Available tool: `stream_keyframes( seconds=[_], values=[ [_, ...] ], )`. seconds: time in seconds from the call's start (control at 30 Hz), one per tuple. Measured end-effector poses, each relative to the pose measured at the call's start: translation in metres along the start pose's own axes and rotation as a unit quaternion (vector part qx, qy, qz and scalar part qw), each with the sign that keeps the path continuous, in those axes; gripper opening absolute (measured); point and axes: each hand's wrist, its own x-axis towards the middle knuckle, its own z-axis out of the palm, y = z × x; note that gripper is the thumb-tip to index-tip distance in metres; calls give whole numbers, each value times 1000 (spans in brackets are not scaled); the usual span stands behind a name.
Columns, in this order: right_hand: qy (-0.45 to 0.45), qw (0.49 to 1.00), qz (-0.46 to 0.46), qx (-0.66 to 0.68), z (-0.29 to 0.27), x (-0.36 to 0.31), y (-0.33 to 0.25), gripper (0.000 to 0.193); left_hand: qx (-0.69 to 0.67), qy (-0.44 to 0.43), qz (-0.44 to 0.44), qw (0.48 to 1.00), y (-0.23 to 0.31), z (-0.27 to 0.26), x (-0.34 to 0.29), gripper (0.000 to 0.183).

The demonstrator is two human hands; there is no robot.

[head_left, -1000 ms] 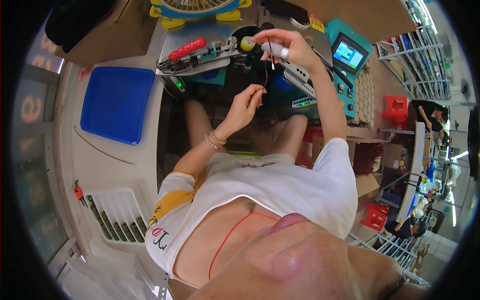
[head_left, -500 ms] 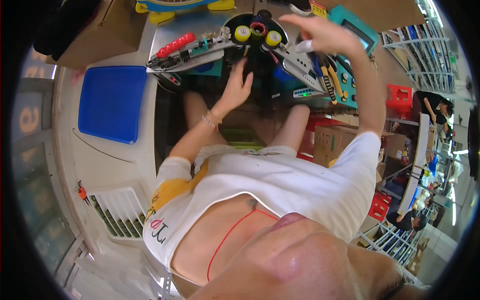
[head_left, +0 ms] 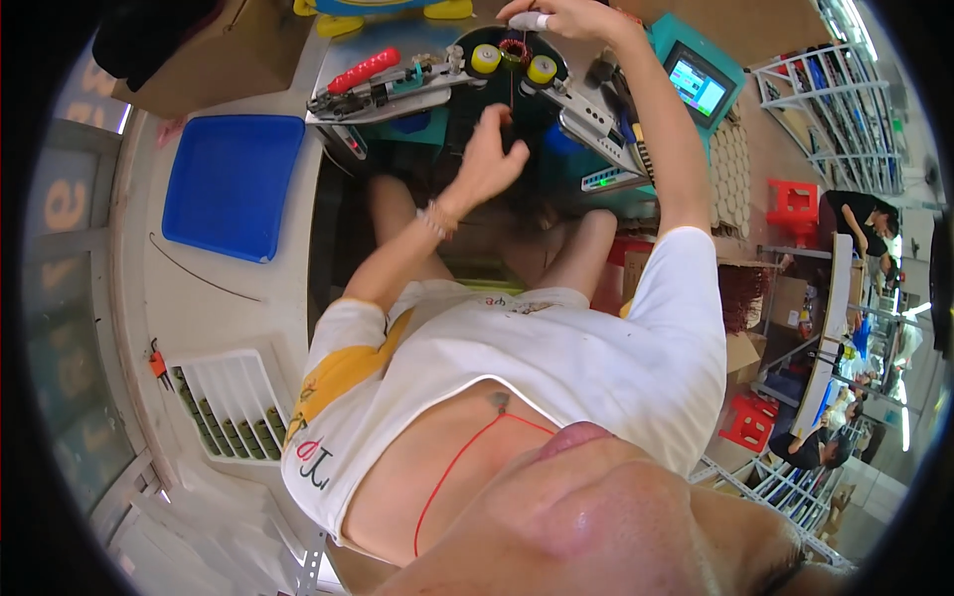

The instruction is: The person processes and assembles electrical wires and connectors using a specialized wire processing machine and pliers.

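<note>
A ring-shaped coil core (head_left: 514,52) wound with reddish copper wire sits between two yellow rollers (head_left: 486,60) of a winding machine. From it a thin copper wire (head_left: 512,91) runs down toward my left hand (head_left: 487,164), whose fingers are curled at its end while the thumb sticks out to the side. Beyond the core, my right hand (head_left: 576,18) reaches over the machine with fingertips drawn together and white wrapping on one digit. What they pinch is too small to make out.
A red-handled clamp (head_left: 364,72) lies along the machine's left arm. A teal control box with a lit screen (head_left: 696,84) stands at right. On the left bench are a blue tray (head_left: 234,187) and a white tray (head_left: 229,402) of dark green cylindrical parts. Red stools (head_left: 793,203) stand farther right.
My right hand has moved left and away, to just beyond the core. My left hand has shifted slightly right and its fingers have curled in. The copper wire below the core now shows stretched.
</note>
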Motion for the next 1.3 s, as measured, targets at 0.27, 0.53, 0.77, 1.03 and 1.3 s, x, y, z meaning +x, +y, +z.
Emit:
stream_keyframes(
  seconds=[0.27, 0.53, 0.77, 1.03, 1.3],
  values=[
    [103, 993, -27, 46, 54, 48, 58, 32, -306, -21, -178, 935, 56, -18, -9, 47],
    [-41, 996, -52, 53, 20, 49, 40, 40, -304, -52, -91, 947, 9, -17, -7, 47],
    [189, 978, -70, 45, 46, -71, -14, 24, -64, 33, 74, 995, -68, -9, 14, 72],
    [253, 832, 39, 492, 217, -65, -55, 20, 37, 21, 163, 986, -57, 2, 49, 64],
    [127, 542, -44, 829, 84, -33, -31, 24, 170, 22, 193, 966, -52, -8, 34, 63]
  ],
)
